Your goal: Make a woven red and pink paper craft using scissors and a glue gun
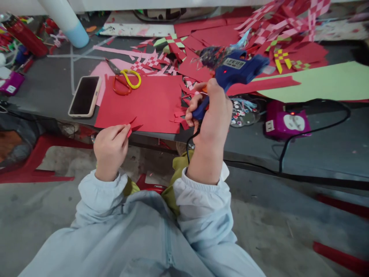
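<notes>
My right hand (210, 109) is closed around the grip of a blue hot-glue gun (235, 69), held up over the table's front edge with its black cord (190, 140) hanging down. My left hand (111, 148) pinches a small folded piece of red paper (133, 126) just in front of the table edge. A large red paper sheet (147, 102) lies on the grey table (49, 88) between my hands. Both sleeves are pale blue.
A phone (85, 95) lies face up at the left, with red and yellow scissors (125, 80) beside it. Woven red, pink and green paper pieces (276, 27) cover the back. A purple power socket (286, 124) with a black cable sits right; a pale green sheet (323, 82) lies behind it.
</notes>
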The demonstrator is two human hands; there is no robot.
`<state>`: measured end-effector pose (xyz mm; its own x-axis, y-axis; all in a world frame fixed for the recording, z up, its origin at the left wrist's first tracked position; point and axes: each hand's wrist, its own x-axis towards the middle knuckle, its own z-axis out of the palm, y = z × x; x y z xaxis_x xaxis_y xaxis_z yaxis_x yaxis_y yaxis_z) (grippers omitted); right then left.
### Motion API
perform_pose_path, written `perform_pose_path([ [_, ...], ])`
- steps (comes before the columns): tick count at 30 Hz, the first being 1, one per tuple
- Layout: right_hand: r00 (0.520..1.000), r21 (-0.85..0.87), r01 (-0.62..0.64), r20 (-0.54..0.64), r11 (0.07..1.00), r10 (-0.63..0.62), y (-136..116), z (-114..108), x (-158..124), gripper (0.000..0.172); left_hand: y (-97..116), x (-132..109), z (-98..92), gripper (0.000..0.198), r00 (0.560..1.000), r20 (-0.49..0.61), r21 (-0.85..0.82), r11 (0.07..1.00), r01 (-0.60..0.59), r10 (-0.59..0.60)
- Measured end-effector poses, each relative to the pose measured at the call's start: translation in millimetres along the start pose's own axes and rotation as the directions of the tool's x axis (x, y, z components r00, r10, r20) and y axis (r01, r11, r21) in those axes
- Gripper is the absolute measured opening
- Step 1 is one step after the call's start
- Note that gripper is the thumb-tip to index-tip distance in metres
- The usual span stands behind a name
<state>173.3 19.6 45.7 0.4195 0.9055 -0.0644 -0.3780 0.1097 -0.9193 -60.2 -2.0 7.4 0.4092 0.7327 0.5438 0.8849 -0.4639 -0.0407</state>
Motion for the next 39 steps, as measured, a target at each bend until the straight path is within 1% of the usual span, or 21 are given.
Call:
perform_pose_path([
  [2, 0.999, -0.033, 0.024, 0.036, 0.999, -0.023, 3.7, -3.6, 2.9, 0.040, -6.4, -0.9, -2.4, 0.027, 0.999, -0.029, 0.018, 1.000, 0.018, -0.018],
  [4, 0.993, -0.068, 0.057, 0.109, 0.996, -0.049, 7.2, -6.6, 5.0, 0.042, -12.7, -2.0, -5.2, 0.027, 0.998, -0.047, 0.038, 0.999, 0.034, -0.032],
  [5, 0.991, -0.064, 0.061, 0.125, 0.996, -0.053, 8.3, -7.3, 5.3, 0.041, -15.7, -2.5, -6.6, 0.027, 0.998, -0.055, 0.045, 0.998, 0.040, -0.038],
  [9, 0.984, -0.004, -0.001, 0.177, 1.000, 0.002, 8.0, -1.8, -1.2, 0.036, -23.9, -4.4, -12.5, 0.027, 0.994, -0.095, 0.039, 0.998, 0.052, -0.048],
  [11, 0.966, 0.008, -0.036, 0.255, 0.999, 0.032, 7.1, 4.7, -6.8, 0.035, -25.0, -5.1, -14.9, 0.027, 0.991, -0.127, 0.024, 0.999, 0.043, -0.039],
  [13, 0.938, 0.007, -0.072, 0.339, 0.997, 0.066, 7.8, 11.8, -11.5, 0.034, -24.2, -5.7, -16.7, 0.028, 0.987, -0.162, 0.004, 1.000, 0.025, -0.024],
  [17, 0.891, -0.004, -0.121, 0.440, 0.993, 0.110, 13.9, 23.5, -14.8, 0.031, -19.6, -4.8, -17.7, 0.031, 0.971, -0.238, -0.067, 0.998, -0.004, -0.012],
  [20, 0.875, -0.026, -0.152, 0.460, 0.988, 0.147, 18.2, 28.7, -13.6, 0.032, -15.2, 0.5, -15.8, 0.030, 0.947, -0.321, -0.122, 0.992, -0.020, -0.020],
  [22, 0.881, -0.026, -0.166, 0.445, 0.986, 0.160, 20.1, 30.9, -12.6, 0.033, -11.9, 6.6, -14.0, 0.028, 0.930, -0.364, -0.159, 0.987, -0.017, -0.042],
  [24, 0.893, -0.013, -0.163, 0.424, 0.987, 0.153, 21.9, 32.6, -11.9, 0.035, -8.1, 13.7, -12.3, 0.025, 0.920, -0.382, -0.228, 0.974, -0.002, -0.087],
  [26, 0.906, 0.001, -0.145, 0.401, 0.989, 0.132, 24.1, 33.7, -11.5, 0.032, -3.5, 20.6, -11.5, 0.022, 0.914, -0.377, -0.331, 0.943, 0.020, -0.152],
  [28, 0.920, -0.001, -0.103, 0.380, 0.995, 0.095, 26.4, 34.0, -11.3, 0.029, 1.9, 26.3, -11.1, 0.020, 0.908, -0.354, -0.439, 0.897, 0.051, -0.224],
  [30, 0.926, -0.024, -0.044, 0.375, 0.999, 0.049, 27.7, 33.2, -11.2, 0.035, 7.7, 30.1, -10.6, 0.018, 0.899, -0.301, -0.557, 0.824, 0.104, -0.317],
  [31, 0.925, -0.035, -0.014, 0.380, 0.999, 0.026, 27.8, 32.3, -11.2, 0.040, 10.5, 31.4, -10.2, 0.016, 0.893, -0.258, -0.623, 0.770, 0.139, -0.370],
  [33, 0.915, -0.042, 0.021, 0.402, 0.999, -0.002, 26.6, 29.9, -11.3, 0.047, 15.5, 32.6, -9.0, 0.013, 0.874, -0.133, -0.751, 0.623, 0.219, -0.468],
  [35, 0.899, -0.047, 0.023, 0.438, 0.999, 0.000, 24.0, 26.9, -11.6, 0.051, 19.4, 32.8, -7.9, 0.012, 0.848, 0.012, -0.835, 0.462, 0.300, -0.530],
  [36, 0.890, -0.058, 0.020, 0.456, 0.998, 0.008, 22.5, 25.3, -11.8, 0.053, 20.9, 32.8, -7.4, 0.012, 0.835, 0.070, -0.857, 0.396, 0.331, -0.546],
  [37, 0.881, -0.074, 0.019, 0.472, 0.997, 0.018, 21.0, 23.8, -11.8, 0.055, 22.1, 32.7, -7.0, 0.012, 0.821, 0.112, -0.870, 0.344, 0.353, -0.559],
  [39, 0.863, -0.116, 0.030, 0.505, 0.993, 0.033, 19.0, 21.5, -11.8, 0.059, 23.6, 32.9, -6.3, 0.012, 0.796, 0.158, -0.886, 0.272, 0.376, -0.585],
])
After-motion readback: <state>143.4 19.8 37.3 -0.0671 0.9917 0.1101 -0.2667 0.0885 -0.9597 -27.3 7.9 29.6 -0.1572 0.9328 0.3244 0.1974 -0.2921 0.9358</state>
